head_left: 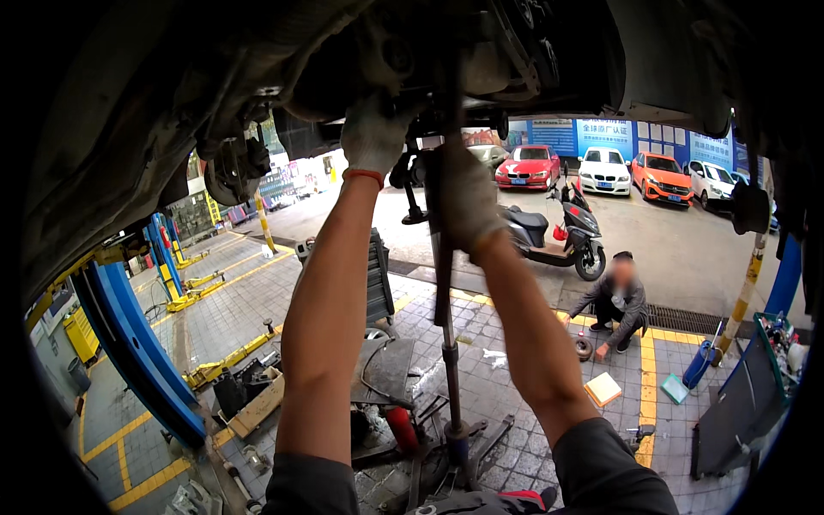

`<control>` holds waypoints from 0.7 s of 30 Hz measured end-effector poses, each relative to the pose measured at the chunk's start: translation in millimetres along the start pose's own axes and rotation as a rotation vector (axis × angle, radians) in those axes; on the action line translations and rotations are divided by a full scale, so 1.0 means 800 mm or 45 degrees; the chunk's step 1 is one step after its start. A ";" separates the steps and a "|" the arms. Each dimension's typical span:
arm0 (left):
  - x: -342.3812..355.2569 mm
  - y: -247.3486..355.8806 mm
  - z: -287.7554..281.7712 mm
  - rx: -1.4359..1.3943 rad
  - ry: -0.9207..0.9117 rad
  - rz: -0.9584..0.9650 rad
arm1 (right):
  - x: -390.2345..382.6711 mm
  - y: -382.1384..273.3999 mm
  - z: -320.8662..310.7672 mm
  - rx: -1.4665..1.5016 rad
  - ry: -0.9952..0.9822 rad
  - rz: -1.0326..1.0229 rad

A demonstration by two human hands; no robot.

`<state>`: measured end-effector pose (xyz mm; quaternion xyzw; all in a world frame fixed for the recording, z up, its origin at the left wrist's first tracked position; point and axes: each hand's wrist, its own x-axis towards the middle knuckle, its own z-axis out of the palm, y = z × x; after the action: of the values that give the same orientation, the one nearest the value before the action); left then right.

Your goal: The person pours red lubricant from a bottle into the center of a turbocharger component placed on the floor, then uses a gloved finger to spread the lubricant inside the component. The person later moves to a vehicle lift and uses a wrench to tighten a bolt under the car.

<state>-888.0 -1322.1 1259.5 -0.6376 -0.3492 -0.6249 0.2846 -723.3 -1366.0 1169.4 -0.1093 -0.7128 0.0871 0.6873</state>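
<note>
Above me is the dark underside of a raised car. My left hand, in a pale work glove, is raised against the parts under it; its fingers are lost in shadow, so I cannot tell what they grip. To its right, my gloved right hand is closed round a long dark bar, held nearly upright with its upper end among the car's parts. Close to both hands stands a tall jack post, its head up beneath the car.
A red cylinder and a wooden board are low down. A person crouches at right near an orange-edged filter. A scooter, parked cars, a blue lift post and a tool cart stand around.
</note>
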 end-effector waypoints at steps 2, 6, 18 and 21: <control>-0.004 0.010 -0.010 -0.017 -0.040 -0.024 | -0.010 -0.048 -0.013 0.588 0.170 0.737; 0.001 0.019 0.005 0.029 0.030 0.004 | -0.032 -0.020 -0.049 0.487 0.507 0.389; 0.004 0.018 0.007 0.019 -0.025 0.010 | -0.021 0.028 0.011 -0.678 0.455 -0.477; -0.003 0.001 -0.007 0.079 -0.043 -0.034 | -0.007 -0.058 -0.013 0.565 -0.091 0.737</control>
<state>-890.7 -1327.4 1257.8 -0.6342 -0.3815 -0.6068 0.2899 -714.7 -1412.2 1177.0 -0.1515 -0.6396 0.4341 0.6160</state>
